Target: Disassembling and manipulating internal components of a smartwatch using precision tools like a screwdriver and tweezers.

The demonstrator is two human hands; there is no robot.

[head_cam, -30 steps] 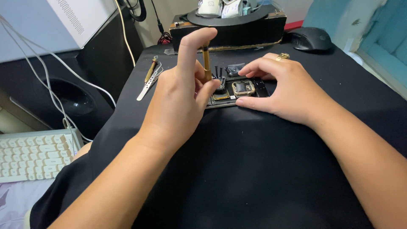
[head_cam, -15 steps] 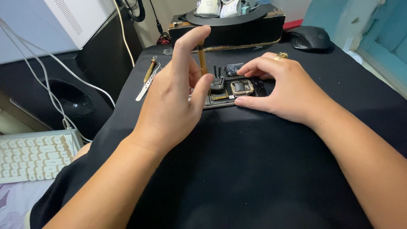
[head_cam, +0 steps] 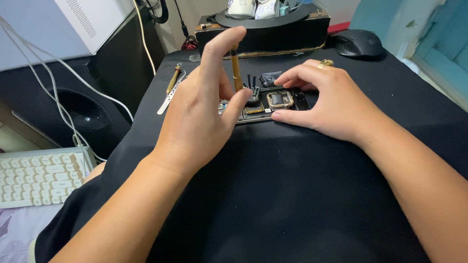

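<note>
- While the left hand [head_cam: 195,122] pinches a brass screwdriver [head_cam: 236,68] upright, its tip meets the opened phone [head_cam: 265,104].
- Right hand [head_cam: 326,104], fingers spread, pins that phone on the black surface [head_cam: 292,195].
- Likely mid-screw; steady vertical turning needed.

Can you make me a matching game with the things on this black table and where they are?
Things:
1. screwdriver
2. computer mouse
3. white keyboard
4. gold ring

Places:
A. low at the left, off the black cloth
B. upright in the left hand
C. on a finger of the right hand
D. far right corner of the table

Pairs: 1-B, 2-D, 3-A, 4-C
</note>
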